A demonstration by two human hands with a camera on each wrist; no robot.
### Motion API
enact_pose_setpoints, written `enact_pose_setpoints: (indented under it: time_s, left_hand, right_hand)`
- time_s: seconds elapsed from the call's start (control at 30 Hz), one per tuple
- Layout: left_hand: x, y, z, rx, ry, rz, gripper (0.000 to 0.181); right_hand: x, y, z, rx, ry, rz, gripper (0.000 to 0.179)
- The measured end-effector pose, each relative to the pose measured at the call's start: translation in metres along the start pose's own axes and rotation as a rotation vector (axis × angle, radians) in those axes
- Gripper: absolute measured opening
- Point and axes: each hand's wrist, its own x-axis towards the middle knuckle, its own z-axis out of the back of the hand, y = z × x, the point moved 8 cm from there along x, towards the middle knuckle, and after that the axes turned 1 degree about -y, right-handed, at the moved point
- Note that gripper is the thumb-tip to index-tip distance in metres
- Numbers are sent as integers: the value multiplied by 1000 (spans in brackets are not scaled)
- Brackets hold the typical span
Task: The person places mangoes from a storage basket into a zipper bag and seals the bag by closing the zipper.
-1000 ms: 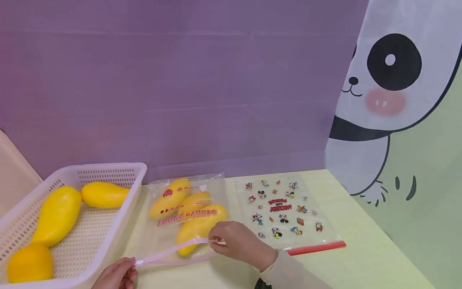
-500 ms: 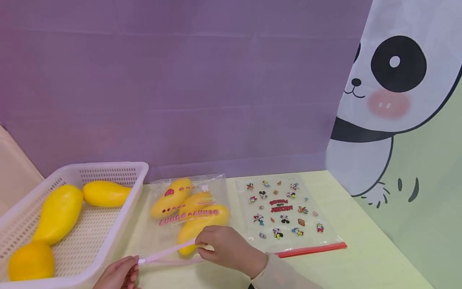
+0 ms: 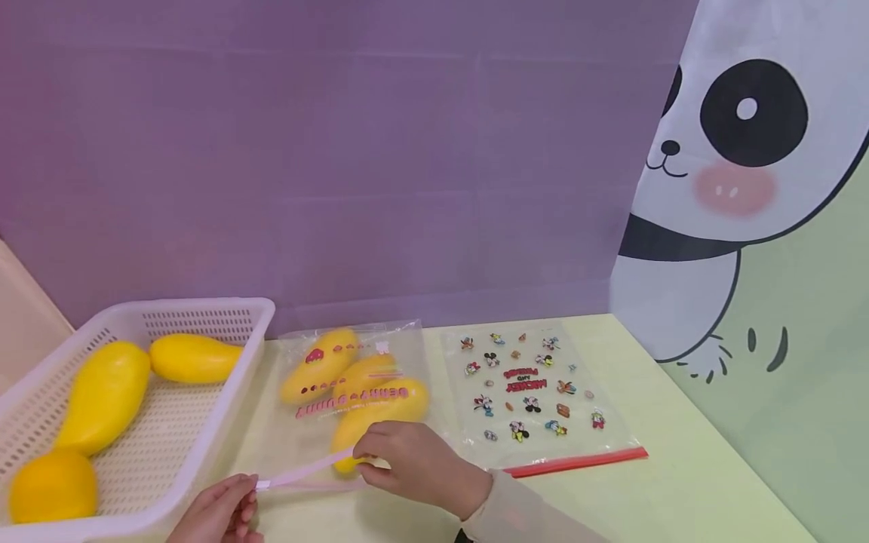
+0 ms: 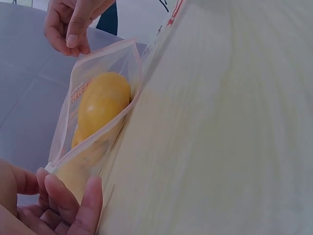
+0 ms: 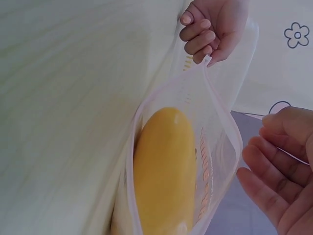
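Observation:
A clear zip bag (image 3: pixel 281 437) with pink print holds three yellow mangoes (image 3: pixel 380 415). Its pink-edged mouth gapes toward the person, as both wrist views show. My left hand (image 3: pixel 217 509) pinches the bag's left corner at the white slider (image 3: pixel 262 486). At the upper rim of the mouth is my right hand (image 3: pixel 417 467). In the right wrist view, the loosely bent fingers (image 5: pixel 266 181) of that hand lie against or just outside the rim, with the thumb apart from them. Whether they touch the rim is hard to tell.
On the left stands a white perforated basket (image 3: pixel 234 403) with three more mangoes (image 3: pixel 105 396). A flat zip bag (image 3: pixel 536 407) with cartoon prints and a red closure lies to the right. Behind the table (image 3: pixel 686 483) rises a purple backdrop (image 3: pixel 380 166).
My right hand has moved left along the bag's upper rim, toward the slider. My left hand stays at the corner. The mangoes have not moved.

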Motion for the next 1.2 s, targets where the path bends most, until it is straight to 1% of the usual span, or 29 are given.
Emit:
enact_pose_setpoints:
  time_s: [0.17, 0.27, 0.4, 0.5, 0.6, 0.73, 0.83, 0.9, 0.97, 1.07, 1.13, 1.2]
  left_hand:
    - [0, -2, 3, -9, -20, 7, 31]
    - [0, -3, 3, -6, -31, 16, 32]
    - [-1, -4, 2, 12, -33, 8, 32]
    - [-1, -4, 2, 21, -35, 6, 32]
    - [0, -3, 2, 29, -36, 4, 32]
    - [0, -3, 2, 38, -21, -9, 32]
    - [1, -3, 1, 41, -8, -22, 32]
    - [1, -3, 1, 43, -14, -25, 31]
    - [1, -1, 2, 46, -32, -23, 31]
    - [5, 4, 5, 38, -63, -6, 31]
    - [7, 8, 7, 33, -84, 0, 30]
    - [9, 10, 8, 48, -95, -3, 30]
  right_hand:
    - [7, 7, 0, -17, -2, 28, 4]
    - [9, 9, -2, -31, 25, 20, 5]
    - [11, 12, -4, -47, 63, 5, 6]
    - [13, 15, -6, -48, 74, 8, 5]
    - [16, 19, -9, -52, 62, 37, 4]
    - [22, 28, -12, -82, 19, 91, 4]
    - [28, 34, -15, -104, 8, 104, 4]
    - [32, 38, -19, -118, 22, 100, 5]
    - [36, 41, -24, -134, 56, 88, 7]
    - [39, 45, -31, -161, 101, 66, 10]
    - [40, 46, -35, -162, 131, 54, 12]
    - [40, 46, -40, -152, 152, 46, 13]
